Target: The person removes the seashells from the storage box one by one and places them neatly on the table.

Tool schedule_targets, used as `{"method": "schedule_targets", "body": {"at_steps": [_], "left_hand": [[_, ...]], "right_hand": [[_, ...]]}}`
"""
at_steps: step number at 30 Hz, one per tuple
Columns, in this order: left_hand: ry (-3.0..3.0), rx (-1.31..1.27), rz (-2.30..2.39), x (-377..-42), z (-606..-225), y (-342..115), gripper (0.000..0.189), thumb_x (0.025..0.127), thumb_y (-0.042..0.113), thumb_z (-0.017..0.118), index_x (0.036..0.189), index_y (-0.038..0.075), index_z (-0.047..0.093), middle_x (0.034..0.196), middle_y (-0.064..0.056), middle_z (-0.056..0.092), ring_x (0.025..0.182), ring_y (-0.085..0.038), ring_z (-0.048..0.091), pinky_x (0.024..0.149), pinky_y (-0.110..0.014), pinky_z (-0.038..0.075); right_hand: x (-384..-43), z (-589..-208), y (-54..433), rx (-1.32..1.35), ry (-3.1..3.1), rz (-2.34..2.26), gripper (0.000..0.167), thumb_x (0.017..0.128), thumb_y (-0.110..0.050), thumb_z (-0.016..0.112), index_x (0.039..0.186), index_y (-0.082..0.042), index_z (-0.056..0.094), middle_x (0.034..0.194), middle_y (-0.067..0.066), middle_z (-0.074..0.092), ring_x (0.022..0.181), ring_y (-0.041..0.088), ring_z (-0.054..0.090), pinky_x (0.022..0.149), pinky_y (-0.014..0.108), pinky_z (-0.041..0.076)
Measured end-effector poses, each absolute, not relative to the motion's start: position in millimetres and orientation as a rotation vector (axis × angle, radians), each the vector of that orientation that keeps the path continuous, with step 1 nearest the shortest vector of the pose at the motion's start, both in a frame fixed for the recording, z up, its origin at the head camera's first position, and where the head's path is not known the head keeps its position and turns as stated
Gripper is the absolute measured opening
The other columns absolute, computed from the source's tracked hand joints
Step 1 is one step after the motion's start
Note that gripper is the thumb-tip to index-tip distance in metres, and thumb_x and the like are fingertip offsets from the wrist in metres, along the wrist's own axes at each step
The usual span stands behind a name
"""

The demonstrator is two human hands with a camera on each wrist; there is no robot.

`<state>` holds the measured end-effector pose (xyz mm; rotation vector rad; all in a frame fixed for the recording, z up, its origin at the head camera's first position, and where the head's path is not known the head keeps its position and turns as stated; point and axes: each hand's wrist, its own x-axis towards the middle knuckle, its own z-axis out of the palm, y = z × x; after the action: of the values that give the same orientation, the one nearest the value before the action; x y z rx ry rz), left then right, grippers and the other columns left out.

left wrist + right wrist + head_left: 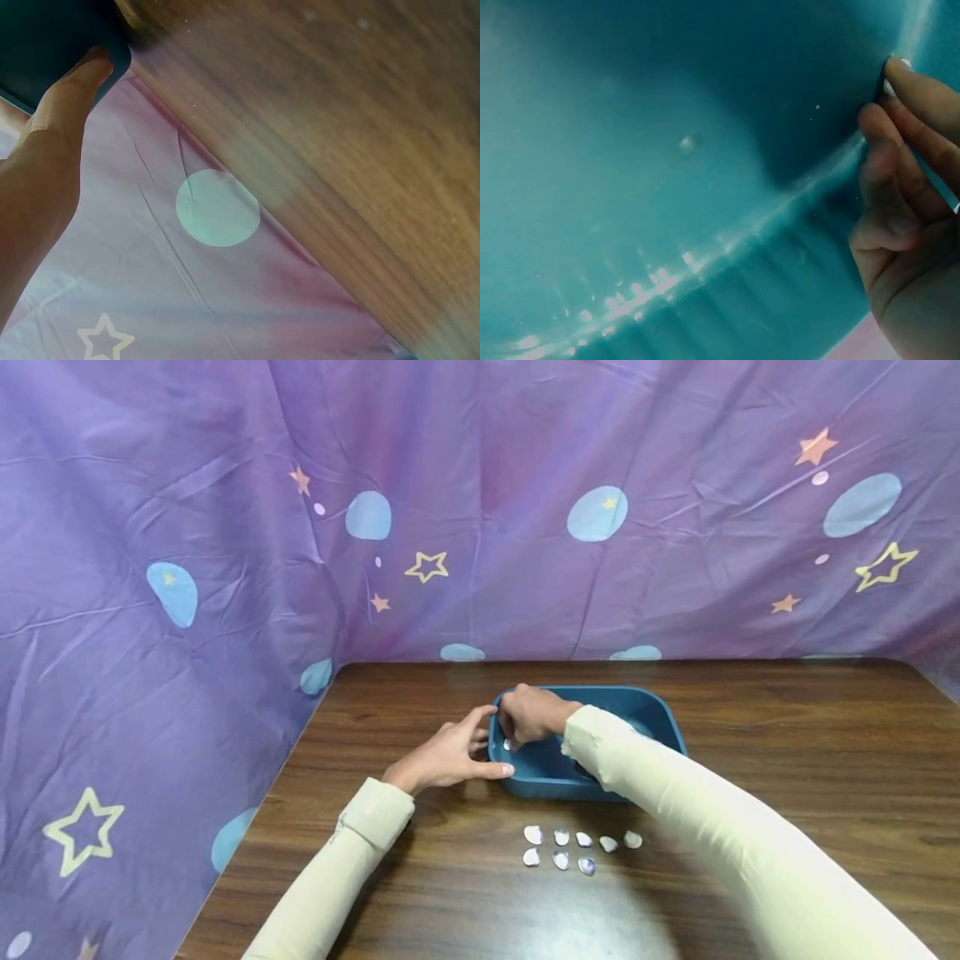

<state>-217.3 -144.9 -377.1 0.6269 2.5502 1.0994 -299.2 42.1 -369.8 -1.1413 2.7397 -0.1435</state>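
Note:
A blue plastic tub (pixel 660 714) stands on the wooden table (pixel 787 752). My right hand (pixel 513 737) reaches into its left end with curled fingers and pinches a small white shell (pixel 507 744). The right wrist view shows the same fingers (pixel 900 135) against the tub's inner wall (pixel 667 150), with a bit of white shell (pixel 891 84) at their tips. My left hand (pixel 483 747) lies against the tub's left outer wall, fingers fairly straight. In the left wrist view its thumb (pixel 79 82) presses the tub's corner (pixel 45 37). Several pale shells (pixel 577 847) lie in two short rows in front of the tub.
Purple cloth (pixel 225 568) printed with stars and blue spots hangs behind the table and along its left edge. Bare brown tabletop stretches to the right of the tub and towards me past the shells.

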Motion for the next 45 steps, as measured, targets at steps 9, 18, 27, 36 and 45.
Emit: {"method": "schedule_targets", "body": {"at_steps": [9, 18, 27, 36, 45], "left_hand": [[2.551, 0.623, 1.095, -217, -379, -144, 0.094, 0.086, 0.044, 0.077, 0.158, 0.017, 0.023, 0.149, -0.021, 0.054, 0.131, -0.026, 0.060, 0.114, -0.042, 0.046], [2.569, 0.634, 1.082, -218, -378, -144, 0.094, 0.087, 0.042, 0.077, 0.159, 0.016, 0.022, 0.149, -0.021, 0.053, 0.131, -0.027, 0.061, 0.116, -0.043, 0.044], [2.573, 0.621, 1.075, -217, -378, -143, 0.095, 0.086, 0.042, 0.078, 0.159, 0.016, 0.022, 0.149, -0.021, 0.053, 0.131, -0.026, 0.061, 0.121, -0.044, 0.038], [2.559, 0.618, 1.104, -216, -378, -144, 0.097, 0.085, 0.043, 0.079, 0.159, 0.016, 0.022, 0.148, -0.022, 0.053, 0.131, -0.027, 0.061, 0.116, -0.043, 0.044], [2.560, 0.622, 1.122, -217, -379, -143, 0.096, 0.085, 0.041, 0.080, 0.159, 0.015, 0.024, 0.147, -0.025, 0.053, 0.130, -0.029, 0.061, 0.114, -0.043, 0.046]], "right_hand": [[-299, -370, 47, -1.166, 2.667, -0.197, 0.012, 0.076, -0.017, 0.085, 0.074, -0.017, 0.073, 0.073, -0.006, 0.071, 0.068, 0.007, 0.059, 0.065, 0.022, 0.050], [-301, -355, 52, -1.111, 2.623, -0.183, 0.008, 0.083, -0.016, 0.081, 0.078, -0.016, 0.075, 0.077, -0.005, 0.073, 0.068, 0.007, 0.060, 0.063, 0.019, 0.049], [-300, -339, 68, -1.207, 2.654, -0.176, 0.010, 0.080, -0.016, 0.079, 0.073, -0.017, 0.073, 0.072, -0.008, 0.070, 0.067, 0.007, 0.058, 0.064, 0.022, 0.050], [-287, -316, 93, -1.200, 2.636, -0.206, 0.009, 0.082, -0.012, 0.076, 0.077, -0.019, 0.073, 0.073, -0.008, 0.070, 0.066, 0.006, 0.059, 0.063, 0.023, 0.051], [-266, -311, 114, -1.258, 2.621, -0.307, 0.011, 0.083, -0.006, 0.070, 0.076, -0.015, 0.073, 0.065, -0.011, 0.064, 0.059, 0.002, 0.053, 0.059, 0.022, 0.047]]}}
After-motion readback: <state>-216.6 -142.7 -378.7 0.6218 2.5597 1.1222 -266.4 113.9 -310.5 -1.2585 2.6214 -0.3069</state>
